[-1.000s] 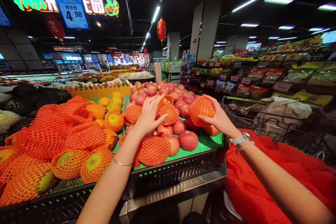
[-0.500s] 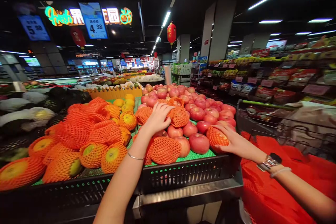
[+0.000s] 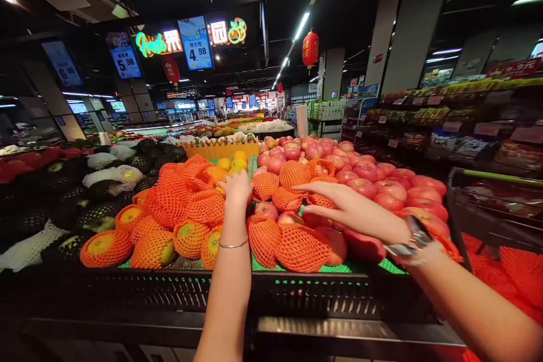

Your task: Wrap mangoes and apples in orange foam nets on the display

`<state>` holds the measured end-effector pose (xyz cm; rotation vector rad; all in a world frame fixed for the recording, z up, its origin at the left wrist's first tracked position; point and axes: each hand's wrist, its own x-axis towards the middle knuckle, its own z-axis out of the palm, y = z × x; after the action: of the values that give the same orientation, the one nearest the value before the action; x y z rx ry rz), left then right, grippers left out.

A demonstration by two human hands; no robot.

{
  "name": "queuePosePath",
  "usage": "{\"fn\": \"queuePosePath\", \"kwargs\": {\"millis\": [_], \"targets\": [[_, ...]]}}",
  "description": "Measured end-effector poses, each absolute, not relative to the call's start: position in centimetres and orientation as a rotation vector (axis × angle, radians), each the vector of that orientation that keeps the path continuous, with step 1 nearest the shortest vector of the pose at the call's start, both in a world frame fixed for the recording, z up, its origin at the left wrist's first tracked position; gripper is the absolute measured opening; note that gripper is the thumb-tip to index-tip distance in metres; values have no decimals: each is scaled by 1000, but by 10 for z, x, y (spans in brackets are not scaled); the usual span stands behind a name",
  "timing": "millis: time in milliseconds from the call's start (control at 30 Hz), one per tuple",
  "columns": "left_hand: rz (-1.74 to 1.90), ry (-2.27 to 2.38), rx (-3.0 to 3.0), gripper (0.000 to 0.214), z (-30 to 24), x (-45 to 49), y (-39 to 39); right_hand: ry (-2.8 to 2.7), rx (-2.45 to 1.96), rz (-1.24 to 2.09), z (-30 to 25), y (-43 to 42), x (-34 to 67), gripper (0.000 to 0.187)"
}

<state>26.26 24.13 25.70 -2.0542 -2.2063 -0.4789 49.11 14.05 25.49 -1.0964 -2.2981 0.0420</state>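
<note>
Right hand, having released its netted apple, hovered open at centre frame; left hand, empty, rested on orange foam nets.

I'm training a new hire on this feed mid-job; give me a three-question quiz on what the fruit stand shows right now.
1. True or false: the right hand grips an apple.
2. The left hand reaches toward: A) the orange net sleeves, B) the red lantern, C) a shelf.
3. What covers the netted oranges at the front left?

Key: 1 false, it is spread flat and open above the apples. 2 A. 3 orange foam netting.
</note>
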Motion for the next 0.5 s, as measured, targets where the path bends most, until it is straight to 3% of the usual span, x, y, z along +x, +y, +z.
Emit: {"fn": "queuePosePath", "kwargs": {"millis": [133, 333, 400, 500], "targets": [[-470, -2319, -2111, 49, 253, 259, 251, -2628, -859, 290, 258, 185, 428, 29], [-576, -2315, -2012, 52, 252, 262, 255, -2754, -708, 570, 227, 228, 412, 26], [-688, -2248, -1958, 47, 252, 264, 255, -2484, -704, 509, 227, 234, 431, 22], [-813, -2131, -1937, 43, 251, 266, 257, -1952, -890, 152, 236, 243, 465, 22]]}}
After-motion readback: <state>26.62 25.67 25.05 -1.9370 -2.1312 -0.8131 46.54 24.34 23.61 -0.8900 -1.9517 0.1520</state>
